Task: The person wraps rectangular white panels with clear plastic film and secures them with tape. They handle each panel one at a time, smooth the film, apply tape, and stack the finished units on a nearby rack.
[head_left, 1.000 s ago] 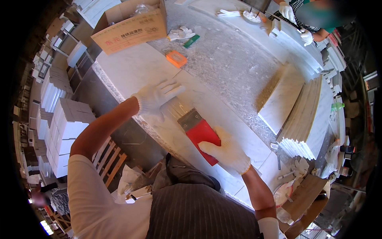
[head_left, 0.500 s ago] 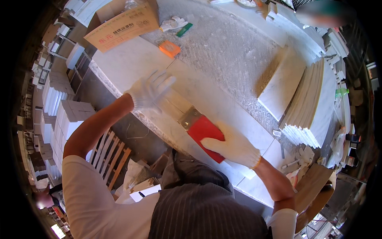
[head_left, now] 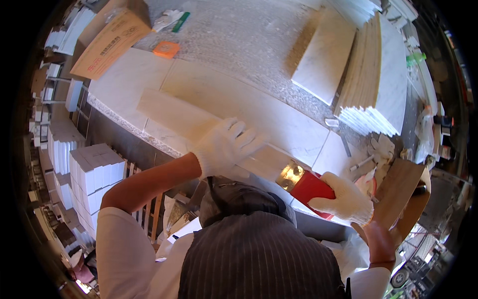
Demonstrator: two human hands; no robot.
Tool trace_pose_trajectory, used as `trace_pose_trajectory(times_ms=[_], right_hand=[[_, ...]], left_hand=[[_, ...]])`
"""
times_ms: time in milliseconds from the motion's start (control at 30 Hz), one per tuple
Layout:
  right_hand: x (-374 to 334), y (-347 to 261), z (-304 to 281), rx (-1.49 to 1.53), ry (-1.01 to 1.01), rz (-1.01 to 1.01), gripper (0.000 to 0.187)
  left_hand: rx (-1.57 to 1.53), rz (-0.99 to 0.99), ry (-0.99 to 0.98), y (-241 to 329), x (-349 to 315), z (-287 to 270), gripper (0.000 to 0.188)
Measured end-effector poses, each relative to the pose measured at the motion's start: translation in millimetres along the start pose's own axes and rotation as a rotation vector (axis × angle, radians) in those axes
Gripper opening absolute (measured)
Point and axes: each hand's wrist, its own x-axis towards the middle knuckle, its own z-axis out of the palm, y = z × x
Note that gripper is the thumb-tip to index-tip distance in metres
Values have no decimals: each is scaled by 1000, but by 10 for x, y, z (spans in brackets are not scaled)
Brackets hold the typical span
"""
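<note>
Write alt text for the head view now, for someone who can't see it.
A gloved right hand holds a red tool; the gloved left hand is spread open over a pale strip. Beyond are a box and an orange block at left, and stacked slabs at right.

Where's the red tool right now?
In the head view, the red tool is right of centre, in the gloved right hand. The left hand is left of it.

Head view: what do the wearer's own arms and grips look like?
The left grip and right grip wear off-white knitted gloves with close-fitting cuffs. The forearms are bare below pale short sleeves. No cables show on them.
</note>
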Motion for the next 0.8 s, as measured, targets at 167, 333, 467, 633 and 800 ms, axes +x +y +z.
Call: trace_pose_trajectory(times_ms=[167, 333, 467, 633, 800], right_hand=[[-151, 391, -56, 12, 16, -30, 44], [-159, 945, -20, 46, 46, -135, 40], [-316, 1514, 79, 4, 137, -182, 36], [-463, 1858, 225, 39, 199, 10, 35], [4, 1730, 504, 50, 368, -8, 36]], left_hand=[[9, 24, -58, 419, 336, -9, 86], [-75, 46, -51, 589, 486, 39, 88], [-102, 71, -31, 678, 573, 74, 85], [-68, 84, -40, 717, 606, 93, 78], [25, 375, 240, 935, 880, 308, 56]])
